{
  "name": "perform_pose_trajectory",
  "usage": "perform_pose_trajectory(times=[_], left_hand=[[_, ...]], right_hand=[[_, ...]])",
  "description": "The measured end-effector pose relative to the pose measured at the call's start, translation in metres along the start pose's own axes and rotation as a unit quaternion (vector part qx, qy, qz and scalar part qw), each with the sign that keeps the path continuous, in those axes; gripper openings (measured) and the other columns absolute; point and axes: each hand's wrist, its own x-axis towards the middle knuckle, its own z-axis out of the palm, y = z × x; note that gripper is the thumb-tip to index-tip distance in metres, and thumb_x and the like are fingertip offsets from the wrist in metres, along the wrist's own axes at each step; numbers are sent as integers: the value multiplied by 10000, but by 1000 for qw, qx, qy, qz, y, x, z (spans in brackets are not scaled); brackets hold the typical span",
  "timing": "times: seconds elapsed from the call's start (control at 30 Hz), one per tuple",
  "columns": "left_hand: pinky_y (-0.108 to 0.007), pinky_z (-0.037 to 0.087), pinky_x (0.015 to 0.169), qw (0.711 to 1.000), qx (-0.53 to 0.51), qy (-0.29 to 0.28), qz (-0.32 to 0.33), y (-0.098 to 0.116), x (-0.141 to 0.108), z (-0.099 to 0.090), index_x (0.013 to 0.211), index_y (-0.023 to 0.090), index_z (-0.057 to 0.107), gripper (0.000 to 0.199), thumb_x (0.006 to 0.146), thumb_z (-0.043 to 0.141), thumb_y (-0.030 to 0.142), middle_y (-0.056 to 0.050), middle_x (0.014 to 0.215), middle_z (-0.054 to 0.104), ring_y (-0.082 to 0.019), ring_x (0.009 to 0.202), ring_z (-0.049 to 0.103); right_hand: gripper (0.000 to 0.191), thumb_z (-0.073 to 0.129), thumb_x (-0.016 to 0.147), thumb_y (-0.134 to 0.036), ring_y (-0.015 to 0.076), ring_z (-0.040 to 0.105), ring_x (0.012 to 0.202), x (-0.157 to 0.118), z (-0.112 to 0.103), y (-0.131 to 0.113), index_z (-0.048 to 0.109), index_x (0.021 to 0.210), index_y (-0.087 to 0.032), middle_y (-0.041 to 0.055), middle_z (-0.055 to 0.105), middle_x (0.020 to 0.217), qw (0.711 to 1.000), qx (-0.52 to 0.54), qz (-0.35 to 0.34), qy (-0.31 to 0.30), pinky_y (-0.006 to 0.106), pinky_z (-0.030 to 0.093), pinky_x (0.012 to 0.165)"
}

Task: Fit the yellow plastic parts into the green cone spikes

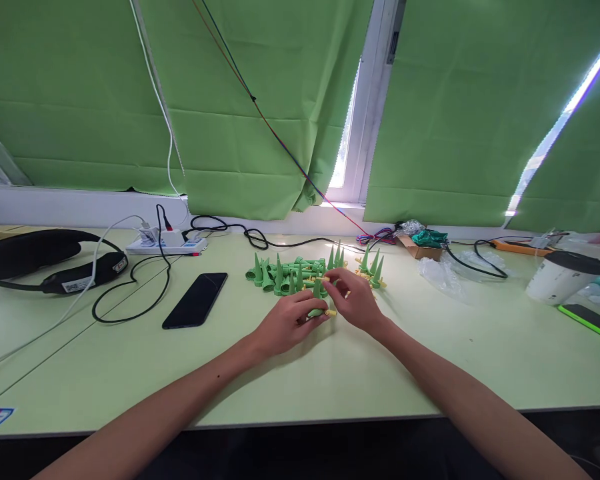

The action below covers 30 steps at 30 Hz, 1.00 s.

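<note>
Many small green cone-shaped pieces (279, 275) lie and stand in a pile at the middle of the table, some with yellow parts. In front of the pile, my left hand (291, 324) is closed on a green piece (316, 313), with a yellow tip beside its fingers. My right hand (351, 297) is just to the right, its thumb and index finger pinched together at the pile's near edge; what they hold is too small to make out. Behind it stand several green cones with yellow parts (377, 269).
On the left are a black phone (195, 301), headphones (80, 263), cables and a power strip (167, 243). Toward the right sit a small cardboard box (420, 249), clear plastic bags (443, 277), a lidded paper cup (563, 280) and a green-edged device (591, 321).
</note>
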Motion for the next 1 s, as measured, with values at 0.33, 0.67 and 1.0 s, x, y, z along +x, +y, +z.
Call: perform_pose_trajectory(times=[0.33, 0.67, 1.0], left_hand=[[-214, 387, 533, 992, 9, 93, 85, 2, 1, -2, 988, 179, 671, 92, 926, 627, 231, 2, 721, 540, -87, 574, 444], [-191, 376, 451, 991, -38, 110, 61, 4, 1, -2, 966, 174, 681, 75, 907, 638, 189, -19, 733, 584, -93, 580, 466], [-197, 379, 443, 991, -44, 113, 51, 4, 1, -1, 954, 181, 681, 76, 914, 627, 216, -17, 734, 604, -97, 579, 475]], right_hand=[[82, 550, 928, -250, 99, 519, 522, 0, -1, -1, 591, 903, -184, 2, 618, 716, 1000, 6, 6, -8, 232, 425, 524], [94, 538, 936, -264, 104, 526, 533, 0, 0, -1, 588, 908, -190, 11, 625, 741, 1000, 13, 9, -17, 237, 431, 529], [81, 547, 934, -253, 100, 520, 536, -1, -1, -2, 585, 909, -186, 5, 613, 736, 1000, 12, 7, -18, 233, 431, 531]])
